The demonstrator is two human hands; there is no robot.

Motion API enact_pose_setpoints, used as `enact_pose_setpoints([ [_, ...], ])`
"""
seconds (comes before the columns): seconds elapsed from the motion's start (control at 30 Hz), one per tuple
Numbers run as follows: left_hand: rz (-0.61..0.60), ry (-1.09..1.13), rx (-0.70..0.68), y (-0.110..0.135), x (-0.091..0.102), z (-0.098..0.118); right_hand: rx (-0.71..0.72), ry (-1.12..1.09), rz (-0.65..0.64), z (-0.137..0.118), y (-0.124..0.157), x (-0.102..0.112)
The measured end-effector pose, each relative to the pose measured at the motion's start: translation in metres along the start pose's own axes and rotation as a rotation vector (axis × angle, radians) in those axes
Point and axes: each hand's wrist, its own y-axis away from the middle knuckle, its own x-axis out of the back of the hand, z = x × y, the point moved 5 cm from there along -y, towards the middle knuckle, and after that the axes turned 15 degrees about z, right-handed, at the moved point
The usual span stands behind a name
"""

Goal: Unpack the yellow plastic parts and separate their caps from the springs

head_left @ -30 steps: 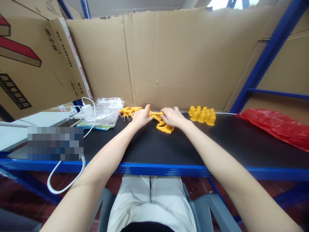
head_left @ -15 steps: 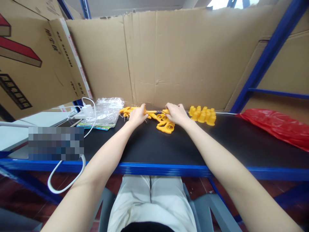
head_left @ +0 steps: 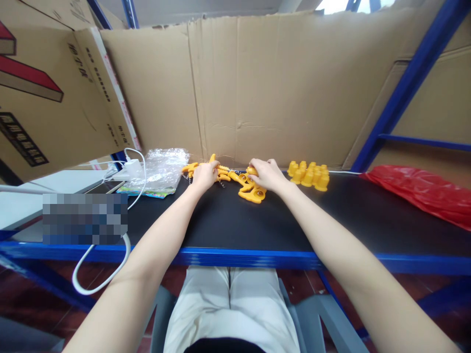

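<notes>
On the black shelf top, my left hand [head_left: 204, 175] is closed round a yellow corkscrew handle [head_left: 212, 158], whose tip pokes up above the fingers. Beside and behind that hand lie several more yellow handles [head_left: 189, 168] with thin metal spirals [head_left: 221, 184]. My right hand [head_left: 268, 173] has its fingers curled over a yellow plastic piece [head_left: 252, 170]; its full shape is hidden. Just below and left of the right hand rests a pile of yellow plastic parts with round openings [head_left: 253, 195]. A gap separates the two hands.
Several yellow cup-shaped parts [head_left: 309, 175] stand grouped to the right. A red plastic bag [head_left: 419, 193] lies at the far right. Clear plastic wrap [head_left: 162, 169], a white charger [head_left: 133, 168] and cables are at left. Tall cardboard [head_left: 275, 88] closes off the back.
My left hand has moved slightly left, and the yellow handle in it now points up. My right hand has shifted a little left, its fingers still over the yellow piece.
</notes>
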Motion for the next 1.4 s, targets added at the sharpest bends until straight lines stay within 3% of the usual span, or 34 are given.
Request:
enact_pose_setpoints([
  [0.37,0.041,-0.014,-0.038,-0.001,-0.008,-0.016,0.002,-0.005,-0.034,0.000,0.000,-0.001],
  [0.6,-0.305,-0.014,-0.026,0.009,-0.034,-0.021,-0.009,0.021,-0.034,0.002,-0.001,-0.001],
  [0.73,-0.295,-0.009,0.006,0.008,-0.033,-0.018,-0.072,0.130,-0.030,0.009,-0.004,0.012],
  [0.87,-0.302,-0.050,0.003,0.008,-0.034,-0.016,-0.298,0.268,-0.050,0.035,-0.005,0.036],
  [1.0,-0.290,-0.065,0.008,0.007,-0.036,-0.017,-0.589,0.346,-0.238,0.077,0.007,0.048],
  [1.23,-0.230,-0.072,0.058,0.005,-0.034,-0.019,-0.837,0.358,-0.455,0.141,0.040,0.034],
  [1.33,-0.227,-0.071,0.062,0.005,-0.033,-0.018,-0.898,0.369,-0.427,0.162,0.052,0.026],
  [1.4,-0.221,-0.069,0.059,0.005,-0.033,-0.018,-0.851,0.357,-0.310,0.172,0.052,0.023],
])
